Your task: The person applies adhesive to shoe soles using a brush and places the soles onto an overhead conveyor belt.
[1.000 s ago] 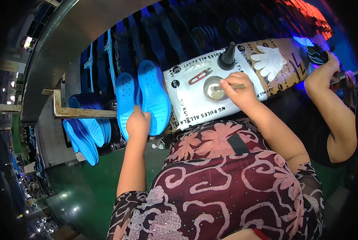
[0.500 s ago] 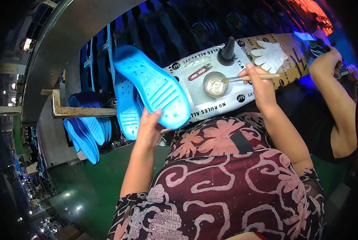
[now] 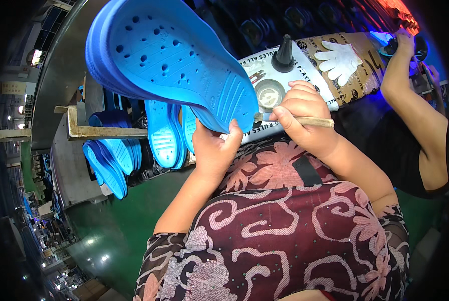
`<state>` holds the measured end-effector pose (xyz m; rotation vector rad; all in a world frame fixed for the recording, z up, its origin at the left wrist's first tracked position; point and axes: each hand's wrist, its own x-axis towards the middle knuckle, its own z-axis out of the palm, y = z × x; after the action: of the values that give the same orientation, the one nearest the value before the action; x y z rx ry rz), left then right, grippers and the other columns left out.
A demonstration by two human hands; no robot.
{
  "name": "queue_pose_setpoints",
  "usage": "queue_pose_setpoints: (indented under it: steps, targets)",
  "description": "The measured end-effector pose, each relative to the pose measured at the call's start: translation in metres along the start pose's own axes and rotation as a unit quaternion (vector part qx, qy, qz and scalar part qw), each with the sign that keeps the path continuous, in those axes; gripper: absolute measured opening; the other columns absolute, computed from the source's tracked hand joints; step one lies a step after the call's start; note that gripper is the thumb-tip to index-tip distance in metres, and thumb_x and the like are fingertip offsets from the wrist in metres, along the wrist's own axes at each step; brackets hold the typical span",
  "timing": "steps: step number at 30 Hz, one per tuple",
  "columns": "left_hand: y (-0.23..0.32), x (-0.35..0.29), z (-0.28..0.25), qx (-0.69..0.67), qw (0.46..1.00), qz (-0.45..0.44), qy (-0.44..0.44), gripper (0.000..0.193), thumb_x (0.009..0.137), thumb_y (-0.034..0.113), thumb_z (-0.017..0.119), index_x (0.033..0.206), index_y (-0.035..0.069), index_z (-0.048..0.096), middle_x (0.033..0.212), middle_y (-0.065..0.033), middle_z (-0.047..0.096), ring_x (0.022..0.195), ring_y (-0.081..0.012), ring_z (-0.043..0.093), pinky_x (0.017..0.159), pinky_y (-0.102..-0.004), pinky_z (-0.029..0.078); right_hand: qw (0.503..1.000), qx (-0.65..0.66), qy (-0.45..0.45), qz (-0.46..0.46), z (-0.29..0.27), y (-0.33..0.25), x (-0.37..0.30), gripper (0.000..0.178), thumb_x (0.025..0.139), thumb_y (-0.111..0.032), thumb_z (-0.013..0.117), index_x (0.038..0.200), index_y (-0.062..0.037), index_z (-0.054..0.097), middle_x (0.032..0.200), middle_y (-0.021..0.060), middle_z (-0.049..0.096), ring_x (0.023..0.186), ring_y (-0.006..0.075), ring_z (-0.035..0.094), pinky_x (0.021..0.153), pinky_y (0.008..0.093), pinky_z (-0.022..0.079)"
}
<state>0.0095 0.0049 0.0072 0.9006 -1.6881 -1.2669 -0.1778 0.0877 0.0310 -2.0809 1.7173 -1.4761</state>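
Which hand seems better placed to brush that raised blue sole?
Probably the right hand: it holds the brush, bristles close to the blue sole, while the left hand holds that sole up.

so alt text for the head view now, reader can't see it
A person's left hand holds up a blue shoe sole, the right hand a brush close to its edge. Beyond sit a round bowl, a black cone and a white glove.
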Motion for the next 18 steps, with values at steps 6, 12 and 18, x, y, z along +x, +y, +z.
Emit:
queue_pose_setpoints:
  steps: [6, 12, 18]
  targets:
    - [-0.008, 0.002, -0.004, 0.039, 0.997, 0.063, -0.007, 0.045, 0.074, 0.004, 0.065, 0.114, -0.006, 0.046, 0.096, -0.0165, 0.064, 0.086, -0.0215, 0.064, 0.078, -0.0314, 0.049, 0.998, 0.003, 0.021, 0.054, -0.008, 0.002, -0.004, 0.021, 0.083, -0.013, 0.061, 0.064, -0.0056, 0.063, 0.061, 0.0068, 0.056, 0.061, 0.0255, 0.052, 0.074, 0.0366, 0.041]
    - [-0.010, 0.002, 0.000, 0.079, 0.991, 0.108, -0.004, 0.034, 0.072, 0.003, 0.065, 0.103, -0.004, 0.054, 0.085, -0.0143, 0.066, 0.074, -0.0229, 0.066, 0.070, -0.0316, 0.050, 1.000, -0.014, 0.000, -0.005, -0.002, -0.001, -0.004, 0.021, 0.083, -0.016, 0.060, 0.065, -0.0064, 0.064, 0.061, 0.0063, 0.057, 0.063, 0.0249, 0.055, 0.082, 0.0391, 0.042]
    - [-0.010, 0.003, 0.006, 0.047, 0.992, 0.114, 0.004, 0.027, 0.070, 0.000, 0.066, 0.095, -0.004, 0.057, 0.084, -0.0140, 0.066, 0.074, -0.0215, 0.065, 0.069, -0.0313, 0.050, 0.999, 0.014, 0.029, 0.020, -0.006, 0.002, -0.006, 0.021, 0.082, -0.015, 0.061, 0.062, -0.0074, 0.063, 0.059, 0.0055, 0.056, 0.061, 0.0238, 0.056, 0.083, 0.0398, 0.042]
